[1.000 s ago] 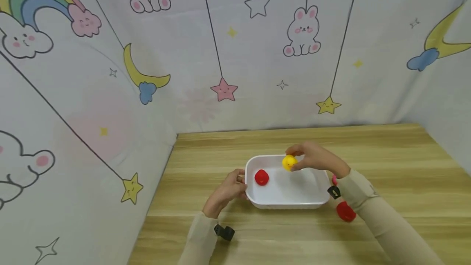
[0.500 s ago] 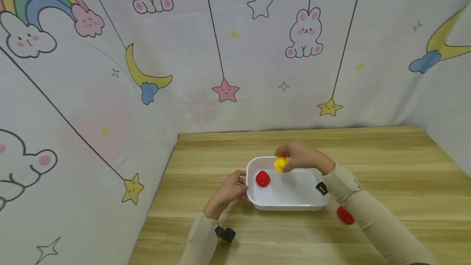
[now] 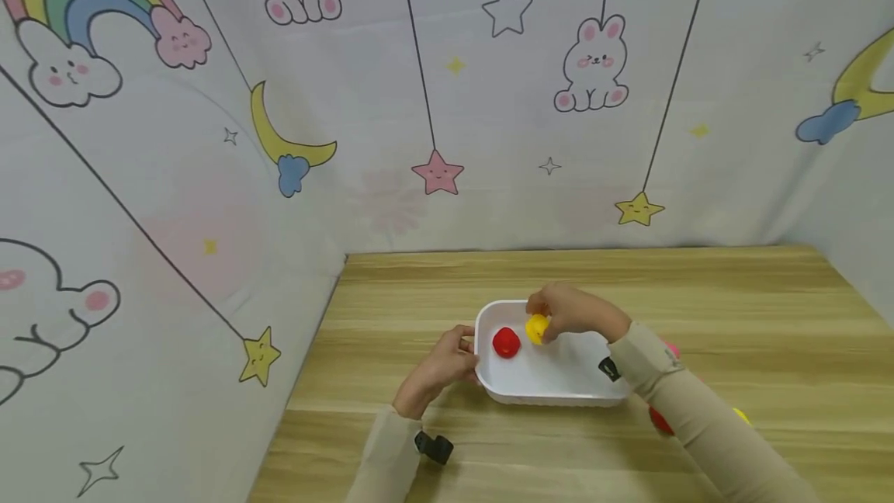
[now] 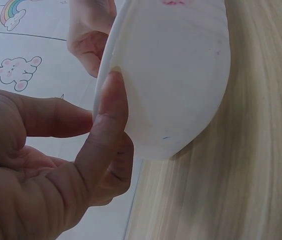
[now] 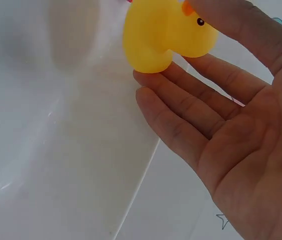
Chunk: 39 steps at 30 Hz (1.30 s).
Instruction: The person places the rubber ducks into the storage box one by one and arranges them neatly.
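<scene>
A white plastic basin [image 3: 559, 400] stands on the wooden table in the head view. At its left end my left hand [image 3: 443, 367] pinches the rim; the left wrist view shows the thumb against the outer wall of the basin [image 4: 180, 75]. Inside, toward the left, lies a small red toy [image 3: 506, 342]. My right hand [image 3: 576, 313] holds a yellow rubber duck [image 3: 536, 329] over the basin's inside, just right of the red toy. Thumb and fingers pinch the duck [image 5: 150, 37] in the right wrist view. Whether the duck touches the basin floor, I cannot tell.
Right of the basin, partly behind the right sleeve, are a red object [image 3: 660, 419], a bit of yellow [image 3: 742, 415] and a bit of pink [image 3: 673, 349]. A printed cloth wall [image 3: 391, 216] bounds the table [image 3: 391, 278] behind and at the left.
My right hand has carried the duck leftward over the basin and then lowered it beside the red toy. The left hand keeps its hold on the rim.
</scene>
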Tool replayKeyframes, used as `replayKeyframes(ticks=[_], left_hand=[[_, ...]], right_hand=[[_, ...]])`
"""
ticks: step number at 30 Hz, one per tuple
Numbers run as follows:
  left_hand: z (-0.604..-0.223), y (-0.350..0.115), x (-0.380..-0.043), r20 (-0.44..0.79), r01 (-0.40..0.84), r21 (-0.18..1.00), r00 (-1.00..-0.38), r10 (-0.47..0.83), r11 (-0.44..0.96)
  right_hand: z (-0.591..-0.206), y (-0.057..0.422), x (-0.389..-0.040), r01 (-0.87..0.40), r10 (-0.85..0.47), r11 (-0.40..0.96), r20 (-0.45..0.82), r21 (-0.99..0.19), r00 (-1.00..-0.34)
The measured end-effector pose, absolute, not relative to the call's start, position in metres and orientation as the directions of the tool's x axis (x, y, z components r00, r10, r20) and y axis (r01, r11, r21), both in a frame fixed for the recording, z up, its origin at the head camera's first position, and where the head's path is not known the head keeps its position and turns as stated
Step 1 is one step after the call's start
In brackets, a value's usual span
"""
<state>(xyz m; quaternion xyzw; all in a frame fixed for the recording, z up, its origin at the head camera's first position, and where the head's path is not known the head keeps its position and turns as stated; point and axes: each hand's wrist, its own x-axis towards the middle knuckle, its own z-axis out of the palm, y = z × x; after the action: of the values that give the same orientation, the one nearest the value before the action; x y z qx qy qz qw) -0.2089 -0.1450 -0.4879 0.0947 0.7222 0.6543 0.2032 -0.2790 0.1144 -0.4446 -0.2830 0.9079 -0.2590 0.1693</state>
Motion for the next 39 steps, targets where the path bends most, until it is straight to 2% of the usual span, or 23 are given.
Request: replayKeyframes(ticks=[15,21,32,39], left_hand=[[-0.486,-0.143,-0.211,-0.175,-0.123,0.981,-0.901,0.397,0.152],[-0.487,-0.143,-0.209,-0.163,-0.116,0.983,-0.903,0.397,0.140],[-0.487,-0.143,-0.206,-0.160,-0.114,0.984,-0.901,0.404,0.135],[-0.487,-0.142,-0.206,-0.157,-0.111,0.985,-0.905,0.396,0.136]], right_hand=[[-0.465,0.115,-0.273,-0.383,-0.575,0.744,-0.233,-0.547,-0.784],[-0.470,0.116,-0.269,-0.392,-0.577,0.740,-0.217,-0.546,-0.787],[-0.467,0.116,-0.264,-0.363,-0.548,0.765,-0.243,-0.532,-0.800],[-0.454,0.122,-0.261,-0.382,-0.555,0.755,-0.209,-0.533,-0.805]])
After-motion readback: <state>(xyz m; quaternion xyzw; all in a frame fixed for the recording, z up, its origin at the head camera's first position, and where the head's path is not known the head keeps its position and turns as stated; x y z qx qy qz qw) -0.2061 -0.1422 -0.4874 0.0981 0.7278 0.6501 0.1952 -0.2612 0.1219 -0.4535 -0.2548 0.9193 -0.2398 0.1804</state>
